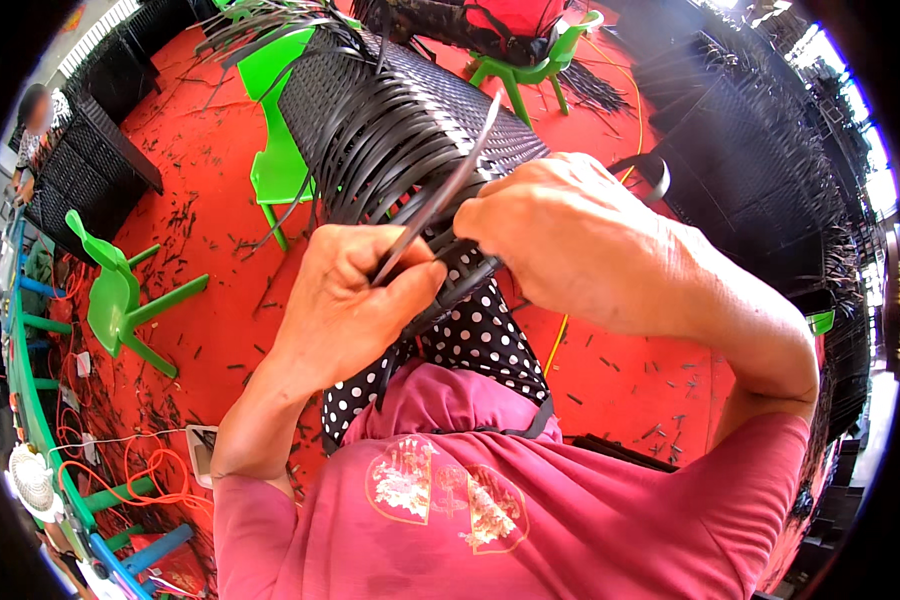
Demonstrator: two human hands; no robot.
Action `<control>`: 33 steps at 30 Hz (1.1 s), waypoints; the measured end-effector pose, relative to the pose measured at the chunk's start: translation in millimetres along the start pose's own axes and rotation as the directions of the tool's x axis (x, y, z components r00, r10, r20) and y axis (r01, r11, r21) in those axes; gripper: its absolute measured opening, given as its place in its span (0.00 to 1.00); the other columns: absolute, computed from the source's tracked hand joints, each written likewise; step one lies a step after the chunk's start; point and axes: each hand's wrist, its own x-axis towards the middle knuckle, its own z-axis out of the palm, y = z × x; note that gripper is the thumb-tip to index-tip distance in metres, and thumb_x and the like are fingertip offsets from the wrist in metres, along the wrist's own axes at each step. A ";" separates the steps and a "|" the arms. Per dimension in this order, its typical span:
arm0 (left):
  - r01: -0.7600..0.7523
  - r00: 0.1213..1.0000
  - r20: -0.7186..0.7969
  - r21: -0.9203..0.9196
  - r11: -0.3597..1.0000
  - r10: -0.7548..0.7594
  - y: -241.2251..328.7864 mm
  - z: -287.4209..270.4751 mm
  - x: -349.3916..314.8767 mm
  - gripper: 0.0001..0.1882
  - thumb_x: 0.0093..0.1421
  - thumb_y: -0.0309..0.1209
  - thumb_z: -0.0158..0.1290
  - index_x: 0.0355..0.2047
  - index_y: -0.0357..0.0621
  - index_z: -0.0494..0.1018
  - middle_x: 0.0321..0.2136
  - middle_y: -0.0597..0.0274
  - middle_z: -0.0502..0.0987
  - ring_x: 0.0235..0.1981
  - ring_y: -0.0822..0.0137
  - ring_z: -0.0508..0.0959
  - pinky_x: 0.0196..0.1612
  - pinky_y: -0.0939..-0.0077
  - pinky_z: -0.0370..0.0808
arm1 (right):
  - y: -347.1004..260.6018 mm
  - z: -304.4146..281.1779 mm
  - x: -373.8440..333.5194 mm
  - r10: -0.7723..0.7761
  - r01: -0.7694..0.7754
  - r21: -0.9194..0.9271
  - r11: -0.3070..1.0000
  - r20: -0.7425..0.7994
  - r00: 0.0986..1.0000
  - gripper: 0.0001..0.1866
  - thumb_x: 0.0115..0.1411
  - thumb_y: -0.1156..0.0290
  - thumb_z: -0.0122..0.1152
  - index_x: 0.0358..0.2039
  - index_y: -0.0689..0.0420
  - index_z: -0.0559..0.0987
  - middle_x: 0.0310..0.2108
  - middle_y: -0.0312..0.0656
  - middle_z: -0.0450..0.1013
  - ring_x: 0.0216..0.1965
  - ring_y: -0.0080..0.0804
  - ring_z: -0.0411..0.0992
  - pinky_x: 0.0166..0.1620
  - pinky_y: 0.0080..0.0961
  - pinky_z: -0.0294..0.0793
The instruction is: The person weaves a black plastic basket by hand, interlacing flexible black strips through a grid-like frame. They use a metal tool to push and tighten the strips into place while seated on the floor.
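My left hand (355,300) pinches a flat black plastic strip (460,170) that runs up and to the right from its fingertips. My right hand (560,240) grips the near edge of a black woven furniture frame (390,110), with its fingers curled around strips and hiding them. Many loose black strips (370,160) arch over the frame's near end. The frame rests on my lap, over a black cloth with white dots (480,340).
Green plastic chairs stand at the left (120,295), by the frame (275,165) and at the back (530,65). Black woven furniture pieces stand at the left (100,160) and right (750,150). Strip cuttings litter the red floor (630,370). An orange cable (150,475) and a small white fan (32,480) lie at lower left.
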 end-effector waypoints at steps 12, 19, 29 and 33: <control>0.253 0.958 0.218 -0.341 0.905 -0.186 -72.4 20.5 -4.2 0.12 0.63 0.26 0.48 0.42 0.30 0.74 0.14 0.65 0.71 0.14 0.78 0.69 0.18 0.85 0.65 | 33.8 0.1 -48.8 0.401 -0.331 0.283 0.900 -0.244 0.883 0.05 0.53 0.75 0.57 0.27 0.64 0.76 0.16 0.42 0.67 0.16 0.27 0.66 0.22 0.22 0.64; 0.360 0.901 0.368 -0.339 0.869 -0.229 -74.5 20.2 11.5 0.25 0.61 0.25 0.46 0.59 0.32 0.58 0.13 0.66 0.69 0.12 0.78 0.66 0.16 0.85 0.62 | 39.4 13.6 -63.5 0.436 -0.369 0.336 0.866 -0.148 0.888 0.06 0.51 0.73 0.56 0.26 0.64 0.76 0.15 0.46 0.66 0.16 0.38 0.65 0.25 0.27 0.66; 0.480 0.842 0.446 -0.359 0.800 -0.305 -72.0 19.3 26.7 0.29 0.61 0.28 0.49 0.61 0.35 0.55 0.13 0.64 0.71 0.10 0.77 0.68 0.11 0.87 0.58 | 27.8 23.7 -40.6 0.226 -0.220 0.052 0.974 -0.267 0.937 0.04 0.47 0.75 0.51 0.20 0.60 0.74 0.17 0.52 0.68 0.24 0.53 0.71 0.29 0.43 0.69; 0.488 0.862 0.395 -0.475 0.732 -0.318 -81.4 25.0 28.4 0.25 0.61 0.29 0.51 0.57 0.35 0.60 0.13 0.63 0.71 0.09 0.76 0.68 0.10 0.86 0.57 | 25.2 16.7 -32.2 0.211 -0.221 -0.029 0.975 -0.201 0.957 0.05 0.47 0.74 0.52 0.19 0.60 0.73 0.17 0.53 0.68 0.26 0.53 0.70 0.30 0.42 0.69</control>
